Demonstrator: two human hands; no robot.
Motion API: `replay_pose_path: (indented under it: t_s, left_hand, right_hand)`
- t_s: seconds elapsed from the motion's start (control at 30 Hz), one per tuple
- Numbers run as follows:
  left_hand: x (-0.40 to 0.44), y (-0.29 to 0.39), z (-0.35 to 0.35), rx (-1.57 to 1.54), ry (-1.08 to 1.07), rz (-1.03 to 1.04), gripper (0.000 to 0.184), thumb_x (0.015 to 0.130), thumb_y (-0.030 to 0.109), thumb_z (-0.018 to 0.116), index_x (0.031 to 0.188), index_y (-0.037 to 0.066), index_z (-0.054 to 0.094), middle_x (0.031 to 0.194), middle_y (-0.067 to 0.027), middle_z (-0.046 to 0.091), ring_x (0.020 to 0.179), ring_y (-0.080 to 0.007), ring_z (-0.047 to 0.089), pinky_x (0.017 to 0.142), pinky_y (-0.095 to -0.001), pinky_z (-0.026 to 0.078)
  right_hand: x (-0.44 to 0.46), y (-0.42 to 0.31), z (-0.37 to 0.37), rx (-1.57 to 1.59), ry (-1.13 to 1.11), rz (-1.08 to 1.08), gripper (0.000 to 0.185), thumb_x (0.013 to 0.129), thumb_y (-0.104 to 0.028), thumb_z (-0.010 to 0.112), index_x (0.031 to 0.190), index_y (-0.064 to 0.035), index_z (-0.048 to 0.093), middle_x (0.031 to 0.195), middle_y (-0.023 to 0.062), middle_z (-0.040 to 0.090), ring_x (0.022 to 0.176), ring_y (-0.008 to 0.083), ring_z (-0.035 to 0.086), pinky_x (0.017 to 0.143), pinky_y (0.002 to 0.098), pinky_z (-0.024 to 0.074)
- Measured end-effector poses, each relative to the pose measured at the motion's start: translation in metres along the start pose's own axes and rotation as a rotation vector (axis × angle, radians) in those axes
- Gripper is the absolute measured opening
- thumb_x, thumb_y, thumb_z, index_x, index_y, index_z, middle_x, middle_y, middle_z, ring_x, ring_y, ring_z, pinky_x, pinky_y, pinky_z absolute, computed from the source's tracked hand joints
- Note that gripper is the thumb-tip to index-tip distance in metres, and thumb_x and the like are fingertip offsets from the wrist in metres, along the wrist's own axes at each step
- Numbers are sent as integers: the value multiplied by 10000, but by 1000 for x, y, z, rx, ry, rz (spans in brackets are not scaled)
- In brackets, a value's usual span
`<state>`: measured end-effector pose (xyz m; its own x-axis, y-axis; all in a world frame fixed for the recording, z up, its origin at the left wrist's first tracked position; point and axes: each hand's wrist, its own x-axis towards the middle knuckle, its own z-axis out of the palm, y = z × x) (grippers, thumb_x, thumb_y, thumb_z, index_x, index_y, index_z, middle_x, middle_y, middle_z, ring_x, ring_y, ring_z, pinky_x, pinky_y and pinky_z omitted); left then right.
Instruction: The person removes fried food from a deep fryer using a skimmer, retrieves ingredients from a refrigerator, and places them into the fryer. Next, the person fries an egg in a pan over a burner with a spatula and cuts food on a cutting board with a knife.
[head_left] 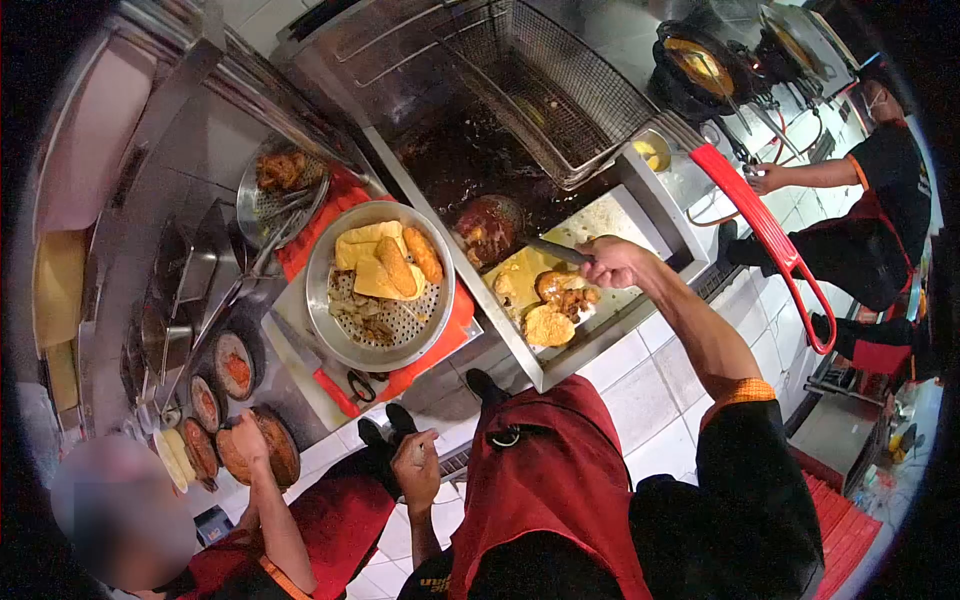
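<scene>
Handle (557,250) lies clasped by the fingers of the right hand (612,262), pointing toward the oil (425,165), that arm stretched forward, while the left hand (415,467) curls beside the apron (545,450), whether round anything I cannot tell.

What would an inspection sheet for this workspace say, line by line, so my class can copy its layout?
Surface: metal tray beside the fryer, greasy, with crumbs.
Job's things: browned pieces on the tray; colander holding yellow slabs and browned food.
Clutter: scissors and red-handled knife beside the colander.
Hands: right hand grips a dark handle; left hand partly curled, nothing visible in it.
Cables: thin reddish lines near the dark pan, too small to identify.
Surroundings: one co-worker left, another right; tiled floor.
</scene>
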<state>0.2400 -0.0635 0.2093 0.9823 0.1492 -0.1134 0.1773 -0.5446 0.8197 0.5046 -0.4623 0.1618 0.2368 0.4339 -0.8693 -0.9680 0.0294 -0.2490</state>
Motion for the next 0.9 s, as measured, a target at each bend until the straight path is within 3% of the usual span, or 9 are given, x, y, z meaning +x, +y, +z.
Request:
replay_pose_path:
  t_s: [0.03, 0.13, 0.17, 0.27, 0.4, 0.43, 0.57, 0.7, 0.9]
  left_hand:
    - [2, 1, 1, 10, -10, 4, 118, 828, 8, 554, 907, -21, 637, 852, -128, 655, 797, -221, 634, 743, -319, 482]
    - [1, -6, 4, -41, 0, -21, 116, 830, 13, 551, 898, -27, 636, 857, -132, 654, 801, -225, 633, 751, -318, 482]
    - [0, -8, 3, -43, 5, -47, 116, 834, 18, 549, 892, -33, 637, 858, -135, 654, 805, -227, 633, 760, -314, 479]
    - [-6, -19, 0, -56, -32, -101, 179, 883, 85, 528, 978, -32, 626, 896, -132, 664, 851, -195, 617, 795, -316, 465]
    - [-4, -11, -2, 23, -19, -31, 180, 893, 100, 529, 968, -32, 624, 904, -128, 668, 849, -197, 623, 784, -316, 471]
    - [-4, -11, -2, 4, -9, -51, 180, 895, 106, 531, 966, -31, 623, 903, -127, 669, 846, -199, 625, 780, -316, 473]
    - [2, 4, -4, 14, -13, 15, 105, 832, 12, 560, 882, -33, 640, 842, -130, 657, 802, -215, 633, 770, -315, 479]
    - [-8, -23, 0, -42, 54, -86, 114, 831, 10, 559, 895, -29, 645, 830, -124, 656, 778, -214, 633, 754, -316, 480]
    - [-18, -25, -5, -5, 72, -119, 119, 849, 29, 556, 904, -28, 644, 823, -122, 655, 785, -202, 628, 746, -313, 480]
  right_hand:
    - [3, -4, -2, 83, -100, 134, 281, 998, -337, 336, 907, -74, 373, 653, -5, 411, 423, 48, 328, 336, 186, 270]
    - [9, 5, 9, 291, -12, 70, 380, 995, -395, 329, 762, -103, 393, 553, -58, 358, 381, 16, 314, 309, 174, 267]
    - [8, 8, 13, 273, 66, 6, 357, 997, -388, 331, 803, -93, 387, 583, -51, 379, 388, 20, 314, 310, 177, 262]
    - [29, 16, 2, 396, -85, 18, 331, 999, -372, 332, 848, -81, 372, 617, -39, 406, 393, 23, 321, 313, 180, 263]
    - [27, 17, 23, 363, 17, -90, 243, 1005, -319, 318, 937, -97, 389, 644, -9, 430, 404, 36, 320, 319, 197, 257]
    - [22, 22, 35, 4, 170, -305, 163, 999, -231, 294, 1003, -112, 405, 648, 0, 429, 408, 40, 307, 323, 206, 249]
    - [50, 15, 36, 206, 113, -263, 221, 946, -93, 245, 1073, -108, 425, 672, 6, 432, 415, 34, 307, 334, 194, 238]
    - [66, 3, 33, 477, -120, -187, 91, 947, -170, 308, 926, -102, 365, 635, 45, 463, 409, 84, 342, 336, 232, 224]
    - [87, -9, 70, -184, 431, -522, 131, 928, -193, 387, 890, -76, 432, 503, 61, 438, 404, 152, 450, 317, 274, 279]
